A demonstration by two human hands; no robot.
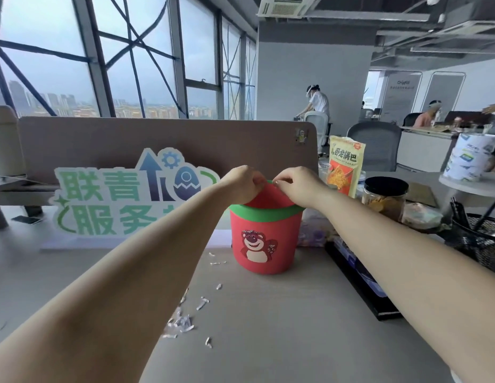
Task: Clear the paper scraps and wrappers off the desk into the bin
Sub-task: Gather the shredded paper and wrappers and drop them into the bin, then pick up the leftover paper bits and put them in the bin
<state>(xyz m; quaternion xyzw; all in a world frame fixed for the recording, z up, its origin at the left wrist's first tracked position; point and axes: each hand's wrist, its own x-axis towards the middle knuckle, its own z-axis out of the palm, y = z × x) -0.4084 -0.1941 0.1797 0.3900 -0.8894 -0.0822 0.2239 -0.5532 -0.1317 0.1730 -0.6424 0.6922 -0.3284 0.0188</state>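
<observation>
Scraps [182,323] of white paper lie scattered on the desk [268,341], most in a small heap under the left forearm. A few strays trail from there up toward the bin [264,244]. None of them touch it.

The bin stands upright near the middle of the desk. It is red with a green rim and a bear picture on its near side. Its red lid [268,196] is tilted up, with the high edge on the far side.

Both hands meet at that high edge. The left hand [242,183] has its fingers curled over the top of the lid from the left. The right hand [296,186] pinches the green-trimmed edge between thumb and forefinger from the right. The two hands are nearly touching, and whether a scrap is held between them cannot be told.

Just right of the bin a dark flat tray [359,277] runs along the desk. Beyond it stand a jar [384,200] with a black cap and a yellow snack bag [345,164], both upright. At the far right edge sits a black mesh pen holder [486,244], with a printed paper roll [473,158] behind it.

Left of the bin a green and blue cut-out sign [124,200] leans against the brown partition [185,136]. Tall windows [130,64] rise behind the partition.
</observation>
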